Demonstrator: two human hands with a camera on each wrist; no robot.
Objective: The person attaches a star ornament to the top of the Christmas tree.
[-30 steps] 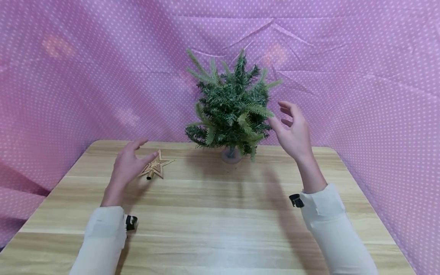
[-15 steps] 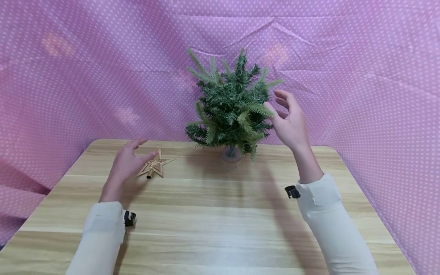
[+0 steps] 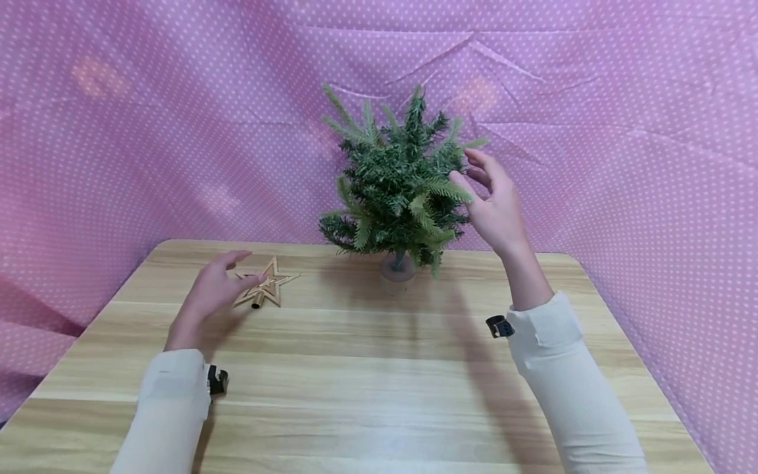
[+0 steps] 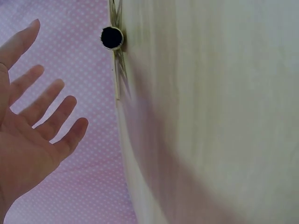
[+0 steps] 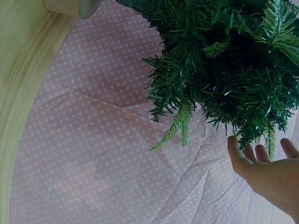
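A green artificial tree is standing upright in a pale pot towards the far edge of the worktop. To its left in the head view, well apart from it, a golden star is lying on the worktop, its short tube showing a dark mouth towards the near side. The left hand is hovering just beside the star with its fingers spread loosely, grasping nothing; the left wrist view is showing a gap between the two. The right hand is hanging beside the tree's right side, palm turned inward, fingers gently bent and gripping nothing; whether its fingertips are touching the outer needles, I cannot tell. White sleeves are covering both forearms, and dark wrist devices are sitting at the cuffs. Pink dotted cloth is hanging behind the worktop and along its sides.
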